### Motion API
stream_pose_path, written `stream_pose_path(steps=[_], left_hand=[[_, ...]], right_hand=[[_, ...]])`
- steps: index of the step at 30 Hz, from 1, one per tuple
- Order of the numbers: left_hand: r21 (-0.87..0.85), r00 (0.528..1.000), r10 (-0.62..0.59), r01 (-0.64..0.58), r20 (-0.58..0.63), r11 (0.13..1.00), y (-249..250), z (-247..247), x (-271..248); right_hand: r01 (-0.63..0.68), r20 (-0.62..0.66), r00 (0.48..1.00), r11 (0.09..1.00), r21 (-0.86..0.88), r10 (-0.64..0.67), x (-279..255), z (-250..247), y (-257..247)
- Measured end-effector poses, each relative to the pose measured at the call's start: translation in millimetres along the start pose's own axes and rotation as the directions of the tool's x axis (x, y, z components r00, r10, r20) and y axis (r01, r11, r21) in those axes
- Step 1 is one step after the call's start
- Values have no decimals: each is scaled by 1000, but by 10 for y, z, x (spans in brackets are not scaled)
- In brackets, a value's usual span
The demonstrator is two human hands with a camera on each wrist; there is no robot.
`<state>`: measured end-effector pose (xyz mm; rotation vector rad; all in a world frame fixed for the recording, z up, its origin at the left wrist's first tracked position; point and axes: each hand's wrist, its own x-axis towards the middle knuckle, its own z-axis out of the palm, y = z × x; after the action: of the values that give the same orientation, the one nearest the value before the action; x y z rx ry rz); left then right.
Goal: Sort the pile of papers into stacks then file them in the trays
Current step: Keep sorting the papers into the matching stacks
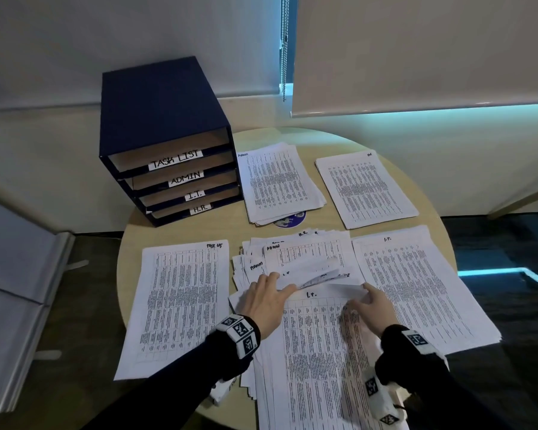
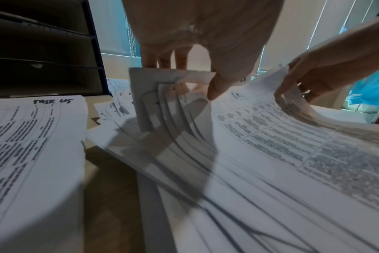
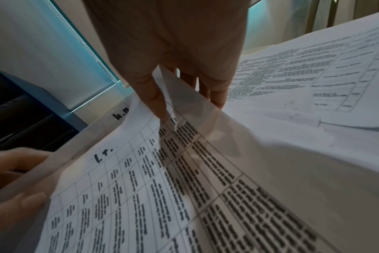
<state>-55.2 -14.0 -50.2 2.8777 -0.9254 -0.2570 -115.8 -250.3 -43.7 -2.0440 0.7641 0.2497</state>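
While the left hand pinches several lifted sheets of the pile, the right hand pinches one sheet's corner, both forearms reaching forward.

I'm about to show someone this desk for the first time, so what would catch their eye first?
Probably the two hands at the front middle of the round table: the left hand holds back a curled fan of sheets while the right hand pinches the top edge of a sheet marked I.T.. Next, the dark blue tray unit at the back left, labelled TASK LIST, ADMIN, I.T. and H.R.
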Motion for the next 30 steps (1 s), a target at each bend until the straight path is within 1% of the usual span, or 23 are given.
stream_pose_path(steps=[3,6,8,10,11,12,13,14,15,16,17,19,20,25,27,30], left_hand=[[7,1000,29,-29,-5,1000,46,-35,-9],[-28,991,134,-134,-15,991,73,-79,-30],[-90,984,179,-179,0,980,69,-112,-53],[-164,985,170,-160,44,973,53,-175,-61],[-169,985,155,-139,82,976,48,-205,-50],[-238,990,93,-64,110,969,22,-199,-13],[-344,995,-16,50,103,938,2,-216,29],[-467,981,-158,193,114,863,-20,-213,82],[-550,944,-292,328,156,768,-52,-199,148],[-562,912,-354,407,207,720,-70,-207,215],[-545,889,-368,457,271,703,-81,-203,277],[-468,872,-356,482,335,741,-79,-223,357],[-431,876,-344,468,337,771,-66,-229,379],[-291,904,-342,410,255,865,-28,-133,351],[-270,918,-309,371,247,889,-37,-86,317],[-283,933,-251,321,257,904,-24,-80,264]], right_hand=[[-6,-6,1000,1000,-3,6,19,10,14],[-5,-7,1000,1000,-9,5,7,15,10],[1,-4,1000,1000,-6,-1,0,10,0],[-4,-3,1000,1000,-2,4,-6,5,-17],[-10,-2,1000,1000,-1,10,-9,6,-20],[-12,0,1000,1000,-6,12,-17,8,-29],[-11,1,1000,1000,-7,11,-23,11,-35],[-14,2,1000,1000,-7,14,-23,15,-32],[-20,2,1000,1000,-7,20,-20,20,-26],[-20,2,1000,1000,-12,20,-12,26,-21],[-20,3,1000,1000,-17,20,-7,28,-19],[-21,10,1000,1000,-18,21,5,39,-16],[-26,12,1000,1000,-18,26,-1,37,-28],[-35,8,999,999,-16,35,-14,35,-50],[-39,7,999,999,-12,39,-11,33,-50],[-52,19,998,999,-9,52,-9,33,-67]])
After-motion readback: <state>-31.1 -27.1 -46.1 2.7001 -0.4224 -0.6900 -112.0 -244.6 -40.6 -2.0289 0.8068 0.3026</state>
